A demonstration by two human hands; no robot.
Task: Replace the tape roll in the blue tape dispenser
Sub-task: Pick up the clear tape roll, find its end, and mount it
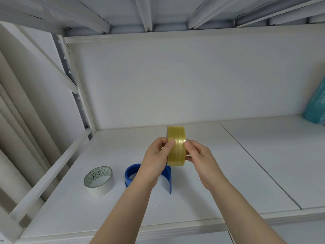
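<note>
A yellowish clear tape roll [176,138] stands on edge in the air above the white shelf [202,182]. My left hand [156,155] grips its left side, thumb on the outer face. My right hand [198,155] pinches its right side with thumb and fingertips. Below my left wrist the blue tape dispenser [131,174] lies on the shelf, partly hidden by my forearm, with its curved blade arm [169,180] reaching toward me. Left of the dispenser, a white tape roll [98,181] with a green-patterned core lies flat.
The shelf sits inside a white metal rack with a post [77,95] at the left and a back wall behind. A teal package [314,106] leans at the far right. A seam [260,164] runs diagonally across the shelf board.
</note>
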